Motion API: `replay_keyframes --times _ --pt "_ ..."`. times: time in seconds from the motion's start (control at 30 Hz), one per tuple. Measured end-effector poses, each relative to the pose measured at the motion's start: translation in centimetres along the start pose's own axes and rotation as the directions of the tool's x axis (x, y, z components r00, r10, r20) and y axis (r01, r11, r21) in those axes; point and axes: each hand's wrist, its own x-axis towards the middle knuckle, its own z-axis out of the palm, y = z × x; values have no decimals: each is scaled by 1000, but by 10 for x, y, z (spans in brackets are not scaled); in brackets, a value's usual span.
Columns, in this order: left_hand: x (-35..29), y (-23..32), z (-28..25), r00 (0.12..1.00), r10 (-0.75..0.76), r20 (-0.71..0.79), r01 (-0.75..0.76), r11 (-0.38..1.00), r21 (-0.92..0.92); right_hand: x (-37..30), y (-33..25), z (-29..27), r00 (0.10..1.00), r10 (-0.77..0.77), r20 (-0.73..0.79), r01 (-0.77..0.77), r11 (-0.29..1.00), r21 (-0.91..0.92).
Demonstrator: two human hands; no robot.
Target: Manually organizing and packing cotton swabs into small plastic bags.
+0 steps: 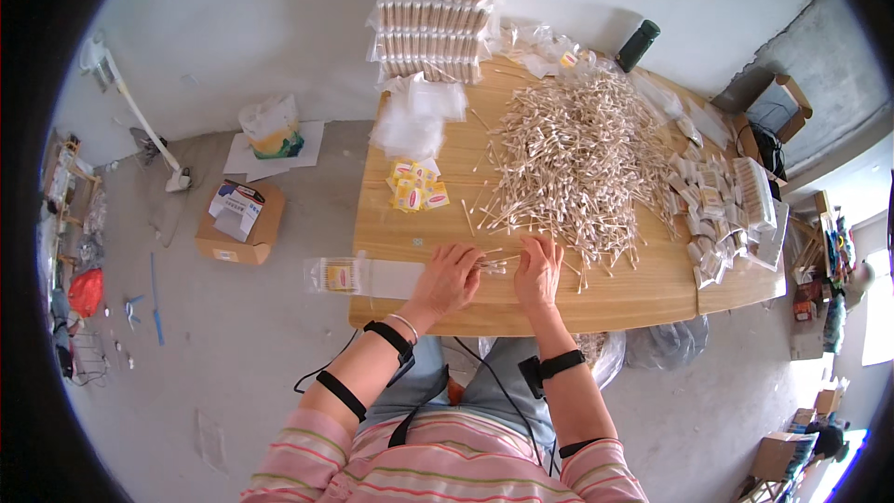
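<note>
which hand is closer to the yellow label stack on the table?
Left. The left hand lies below the yellow label stack and slightly to its right on the wooden table. The right hand sits farther right, beside the cotton swab pile.

Your hands rest on a surface [419, 224] of smooth, pale wood with a light satin sheen, and the cotton swabs [577, 158] heaped on it look like matt wooden sticks with soft white cotton tips. The small bags [419, 112] beside them are thin, glossy clear plastic, while the box [237, 224] on the rough, dull concrete floor [242, 354] is plain matt cardboard.
</note>
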Motion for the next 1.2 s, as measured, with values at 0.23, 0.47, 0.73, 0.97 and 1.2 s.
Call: replay_keyframes --times 0.23,0.47,0.73,0.97,1.2 --pt "1 0 2 998 47 -52 -47 999 7 -5 34 -7 996 -78 48 78 997 14" --pt "-1 -3 2 999 40 -19 -41 996 -73 5 59 -9 1000 8 -18 -9 998 -69" --pt "-4 -1 1 996 80 -23 -80 996 28 -3 2 23 972 -124 200 70 964 258" --pt "-14 13 -1 985 6 171 -49 966 254 -20 11 -2 993 -49 106 58 995 -82" --pt "9 19 6 978 -85 192 -2 910 415 -21 11 7 980 172 97 -133 937 -323"
